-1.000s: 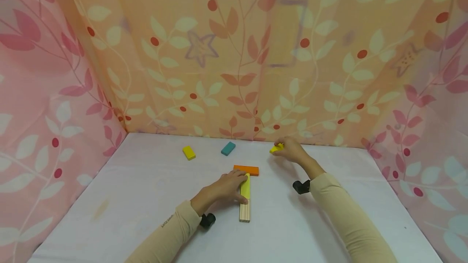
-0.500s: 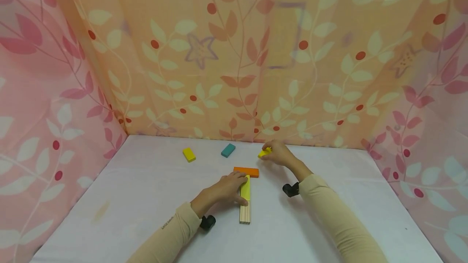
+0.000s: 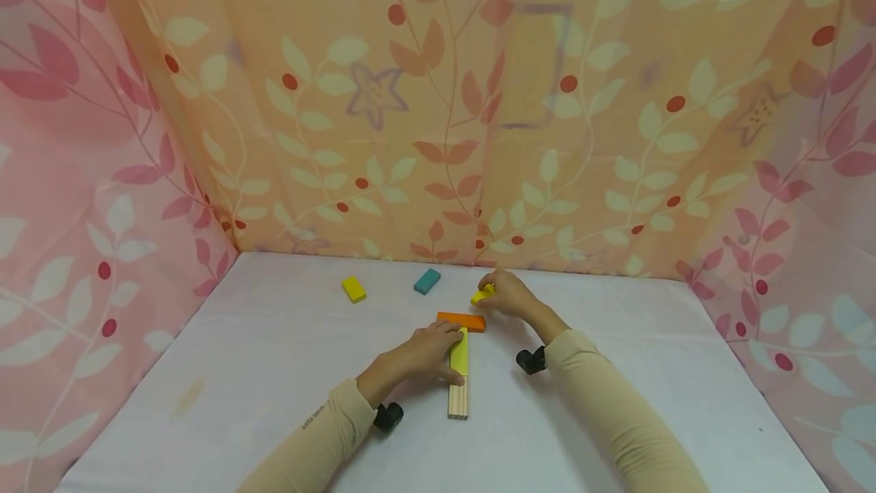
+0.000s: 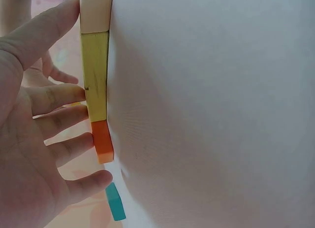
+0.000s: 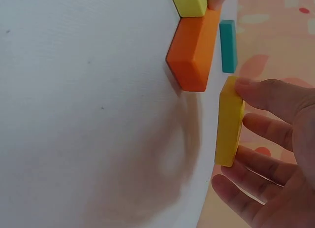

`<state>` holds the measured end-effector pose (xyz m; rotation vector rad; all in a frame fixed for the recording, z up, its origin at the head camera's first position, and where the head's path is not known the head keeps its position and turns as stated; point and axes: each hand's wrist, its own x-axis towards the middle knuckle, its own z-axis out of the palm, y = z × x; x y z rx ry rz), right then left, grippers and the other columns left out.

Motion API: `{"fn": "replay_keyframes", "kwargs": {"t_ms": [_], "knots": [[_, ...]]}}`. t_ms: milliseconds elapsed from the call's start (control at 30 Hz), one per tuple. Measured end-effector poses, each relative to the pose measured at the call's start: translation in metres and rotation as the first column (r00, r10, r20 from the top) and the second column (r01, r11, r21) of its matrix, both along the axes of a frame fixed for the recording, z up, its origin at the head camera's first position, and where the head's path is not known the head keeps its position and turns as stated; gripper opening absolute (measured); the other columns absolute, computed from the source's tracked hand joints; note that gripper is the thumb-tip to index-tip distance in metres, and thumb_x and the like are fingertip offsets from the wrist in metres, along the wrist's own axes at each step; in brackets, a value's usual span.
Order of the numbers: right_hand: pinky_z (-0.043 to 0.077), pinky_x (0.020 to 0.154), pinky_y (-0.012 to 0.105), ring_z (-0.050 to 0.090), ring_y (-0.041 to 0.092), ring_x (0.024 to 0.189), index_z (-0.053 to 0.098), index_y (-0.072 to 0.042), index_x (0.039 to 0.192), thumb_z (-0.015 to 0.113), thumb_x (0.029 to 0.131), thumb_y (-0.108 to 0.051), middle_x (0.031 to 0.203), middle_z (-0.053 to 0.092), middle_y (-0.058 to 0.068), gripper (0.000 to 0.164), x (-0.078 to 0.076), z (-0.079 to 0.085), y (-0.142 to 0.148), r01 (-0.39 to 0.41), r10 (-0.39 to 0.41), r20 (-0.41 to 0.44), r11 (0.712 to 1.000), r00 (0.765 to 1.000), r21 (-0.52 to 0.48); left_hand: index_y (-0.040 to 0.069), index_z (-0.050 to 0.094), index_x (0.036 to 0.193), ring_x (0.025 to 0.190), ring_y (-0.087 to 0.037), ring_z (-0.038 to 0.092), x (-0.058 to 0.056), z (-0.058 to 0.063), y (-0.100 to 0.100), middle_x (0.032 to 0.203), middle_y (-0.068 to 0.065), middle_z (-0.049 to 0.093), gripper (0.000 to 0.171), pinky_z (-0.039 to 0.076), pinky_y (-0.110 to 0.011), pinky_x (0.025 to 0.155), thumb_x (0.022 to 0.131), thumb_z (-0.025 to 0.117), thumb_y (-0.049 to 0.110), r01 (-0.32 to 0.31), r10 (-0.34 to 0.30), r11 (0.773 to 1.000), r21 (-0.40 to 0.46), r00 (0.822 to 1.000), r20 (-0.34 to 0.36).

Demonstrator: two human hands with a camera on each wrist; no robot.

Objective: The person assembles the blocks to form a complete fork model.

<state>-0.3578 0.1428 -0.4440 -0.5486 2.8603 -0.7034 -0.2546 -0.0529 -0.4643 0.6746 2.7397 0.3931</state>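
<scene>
In the head view my left hand [image 3: 427, 352] rests along a row of flat toy blocks. Its fingers lie fairly straight against a light yellow block [image 4: 95, 78] and an orange block [image 4: 102, 144]; the thumb touches the plain wood block [image 3: 458, 400]. The orange block lies crosswise at the far end, making a T with the other two. My right hand [image 3: 516, 297] holds a bright yellow block [image 5: 229, 122] between thumb and fingers, just behind and right of the orange block. In the right wrist view this block hangs apart from the orange one.
Behind the row, a teal block [image 3: 427, 281] lies on the white tabletop [image 3: 287, 402]. Another yellow block [image 3: 353, 289] lies to its left. Patterned curtains [image 3: 383, 151] enclose the table at the back and on both sides.
My right hand has carried the yellow block leftward and slightly nearer, toward the orange block. The left hand and the blocks under it have stayed in place.
</scene>
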Motion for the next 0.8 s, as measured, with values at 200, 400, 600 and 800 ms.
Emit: {"fn": "replay_keyframes", "kwargs": {"t_ms": [200,400,600,800], "knots": [[0.049,0.095,0.043,0.056,0.025,0.097,0.071,-0.006,0.108,0.079,0.081,-0.029,0.109,0.062,0.012,0.037,0.0,-0.007,-0.001,0.007,-0.007,0.022,1.0,1.0,0.004,0.012,0.051,0.142,0.139,-0.025,0.039,-0.001,0.0,0.0,0.149,-0.005,0.046,0.084,0.037,-0.05,0.112,0.074,0.078,0.054,0.009,-0.01,1.0,-0.004,1.0,-0.005],[0.049,0.097,0.044,0.056,0.025,0.097,0.071,-0.006,0.108,0.079,0.081,-0.029,0.108,0.064,0.011,0.036,-0.002,-0.012,-0.001,-0.007,0.006,0.027,1.0,1.0,0.03,0.013,0.051,0.142,0.139,-0.025,0.039,-0.001,0.0,-0.001,0.149,-0.005,0.046,0.083,0.037,-0.05,0.112,0.074,0.078,0.052,0.009,-0.009,1.0,0.0,1.0,-0.006],[0.048,0.099,0.046,0.059,0.027,0.101,0.072,-0.004,0.107,0.077,0.083,-0.025,0.108,0.067,0.012,0.033,-0.004,-0.016,-0.001,-0.002,0.001,0.016,1.0,1.0,0.028,0.013,0.05,0.142,0.14,-0.025,0.038,-0.001,0.001,-0.001,0.15,-0.006,0.045,0.082,0.036,-0.05,0.113,0.075,0.078,0.051,0.005,-0.005,1.0,0.01,1.0,0.001],[0.048,0.1,0.046,0.061,0.028,0.103,0.074,-0.004,0.105,0.076,0.084,-0.022,0.108,0.069,0.012,0.027,-0.004,-0.019,-0.001,0.032,-0.032,0.015,0.999,0.999,0.025,0.013,0.05,0.142,0.14,-0.025,0.038,-0.001,0.0,-0.001,0.15,-0.005,0.045,0.082,0.035,-0.05,0.113,0.075,0.078,0.052,0.005,-0.005,1.0,0.014,1.0,0.008]]}}
